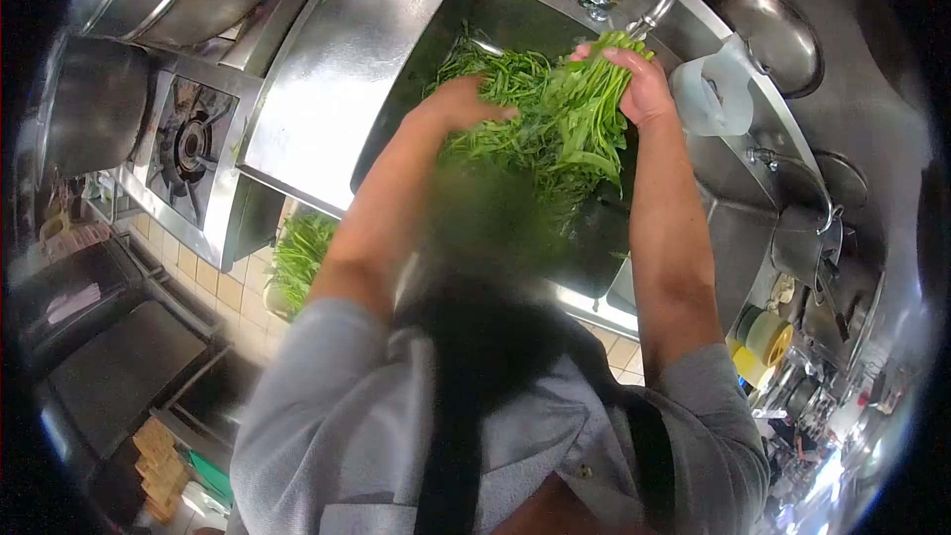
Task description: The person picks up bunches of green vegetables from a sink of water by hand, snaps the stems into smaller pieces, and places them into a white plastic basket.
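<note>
In the head view, my right hand is closed around the stems of a bunch of leafy greens, just below the faucet. The leaves hang down toward me over the dark sink basin. My left hand lies against the loose heap of greens at the left, with its thumb stretched out and its other fingers partly hidden among the stems. More greens lie in the sink under both hands. A blurred patch covers the part of the basin nearest me.
A steel drainboard adjoins the sink at the left, beside a gas burner. Clear plastic containers stand at the rim, one pitcher right of the faucet. More greens sit low at the left. A round metal lid lies behind.
</note>
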Demonstrator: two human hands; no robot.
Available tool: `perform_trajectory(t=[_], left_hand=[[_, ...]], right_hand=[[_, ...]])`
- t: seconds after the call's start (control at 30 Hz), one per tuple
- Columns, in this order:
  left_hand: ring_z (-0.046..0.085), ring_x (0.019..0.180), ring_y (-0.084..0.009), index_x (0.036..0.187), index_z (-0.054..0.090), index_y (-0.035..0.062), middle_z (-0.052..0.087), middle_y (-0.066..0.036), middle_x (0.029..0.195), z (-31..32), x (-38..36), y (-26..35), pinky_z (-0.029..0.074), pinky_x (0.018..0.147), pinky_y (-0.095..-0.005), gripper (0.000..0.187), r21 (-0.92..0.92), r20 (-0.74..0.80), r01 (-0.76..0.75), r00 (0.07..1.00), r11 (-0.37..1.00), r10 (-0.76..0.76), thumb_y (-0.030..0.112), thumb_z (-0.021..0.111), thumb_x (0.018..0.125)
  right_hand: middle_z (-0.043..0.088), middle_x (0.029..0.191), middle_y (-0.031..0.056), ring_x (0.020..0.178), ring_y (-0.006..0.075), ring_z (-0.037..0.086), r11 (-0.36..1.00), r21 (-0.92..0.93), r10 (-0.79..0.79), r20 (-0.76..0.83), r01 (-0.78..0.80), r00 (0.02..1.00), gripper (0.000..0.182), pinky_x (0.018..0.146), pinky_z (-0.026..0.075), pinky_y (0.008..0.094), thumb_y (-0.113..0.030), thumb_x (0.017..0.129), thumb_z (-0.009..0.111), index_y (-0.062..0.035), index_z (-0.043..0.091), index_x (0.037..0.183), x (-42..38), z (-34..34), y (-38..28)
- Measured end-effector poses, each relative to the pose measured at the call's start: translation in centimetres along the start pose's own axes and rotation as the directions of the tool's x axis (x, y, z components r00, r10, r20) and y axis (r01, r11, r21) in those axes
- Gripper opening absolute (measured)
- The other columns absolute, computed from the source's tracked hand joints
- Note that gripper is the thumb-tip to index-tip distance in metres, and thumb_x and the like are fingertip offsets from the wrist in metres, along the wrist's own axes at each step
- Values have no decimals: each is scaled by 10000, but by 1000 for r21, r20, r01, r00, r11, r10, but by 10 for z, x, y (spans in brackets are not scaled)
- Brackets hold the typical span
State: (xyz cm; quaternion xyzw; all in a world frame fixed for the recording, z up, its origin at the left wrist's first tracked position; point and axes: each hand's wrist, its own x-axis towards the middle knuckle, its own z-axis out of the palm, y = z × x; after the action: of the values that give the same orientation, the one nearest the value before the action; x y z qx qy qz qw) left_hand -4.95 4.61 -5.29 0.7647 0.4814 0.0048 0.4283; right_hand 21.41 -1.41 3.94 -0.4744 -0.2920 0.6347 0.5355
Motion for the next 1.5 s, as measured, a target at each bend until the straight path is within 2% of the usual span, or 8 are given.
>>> perform_trajectory(t=[0.13, 0.23, 0.33, 0.47, 0.67, 1.03, 1.43, 1.5], left_hand=[[367, 1349, -403, 1455, 272, -47, 401, -291, 1422, -11, 21, 76, 308, 1116, -386, 1144, -437, -199, -507, 860, 743, 470, 545, 808, 637], [418, 1317, -386, 1415, 346, -59, 465, -291, 1363, -2, 22, 109, 324, 1100, -387, 1080, -504, -182, -426, 903, 751, 390, 502, 829, 628], [541, 1179, -340, 1292, 481, -69, 575, -258, 1236, -1, 15, 123, 392, 1029, -393, 891, -585, -108, -334, 935, 739, 337, 424, 843, 644], [633, 990, -287, 1132, 570, -90, 640, -209, 1101, 9, 12, 130, 492, 880, -398, 537, -934, -116, -213, 941, 288, 318, 190, 808, 741], [648, 937, -290, 1177, 495, -125, 623, -197, 1088, 48, 22, 135, 545, 852, -435, 541, -977, -129, -80, 961, -199, 245, 103, 779, 777], [529, 1184, -321, 1454, 274, -29, 427, -253, 1408, 3, 10, 130, 471, 920, -423, 1026, -830, 110, 12, 984, 557, 143, 266, 857, 662], [512, 1228, -325, 1296, 522, -62, 526, -261, 1313, -10, 18, 142, 378, 1064, -385, 914, -463, -3, -143, 987, 875, 159, 419, 852, 594], [507, 1231, -349, 1278, 549, -45, 566, -246, 1271, 13, 42, 138, 367, 1076, -390, 896, -411, 101, -389, 879, 824, 465, 444, 852, 591]], right_hand=[[647, 1129, 159, 1063, 275, 613, 999, 26, 16, 135, -20, 991, 298, 964, 483, 418, -127, 829, 587, 60, 638, 1055, 18, -2, 5], [605, 1222, 135, 1130, 249, 573, 998, -60, -31, 72, 35, 997, 359, 999, 441, 364, -168, 829, 605, 48, 631, 1113, 26, 5, 0], [510, 1351, 128, 1243, 237, 480, 597, -783, -290, -6, 175, 957, 536, 1057, 346, 330, -286, 827, 653, 26, 562, 1253, 10, 24, -19], [520, 1331, 173, 1252, 267, 483, 597, -800, -163, -43, 64, 986, 927, 1060, 353, 354, -399, 711, 782, -19, 338, 1430, -23, -13, -6], [596, 1224, 133, 1104, 239, 576, 739, -673, -110, -159, -27, 981, 791, 957, 435, 341, -143, 664, 811, 3, 440, 1347, -51, -14, 38], [668, 907, 204, 838, 300, 651, 390, -909, 40, -143, -147, 989, 428, 781, 490, 377, -108, 671, 676, 52, 615, 1063, -76, -45, 0], [670, 917, 210, 851, 327, 651, 367, -927, 98, -46, -79, 994, 436, 794, 489, 389, -128, 672, 677, 22, 617, 1077, -86, -59, -24], [675, 915, 196, 859, 299, 656, 262, -954, 72, -130, -144, 989, 433, 797, 488, 385, -132, 668, 679, 22, 626, 1068, -80, -57, -22]])
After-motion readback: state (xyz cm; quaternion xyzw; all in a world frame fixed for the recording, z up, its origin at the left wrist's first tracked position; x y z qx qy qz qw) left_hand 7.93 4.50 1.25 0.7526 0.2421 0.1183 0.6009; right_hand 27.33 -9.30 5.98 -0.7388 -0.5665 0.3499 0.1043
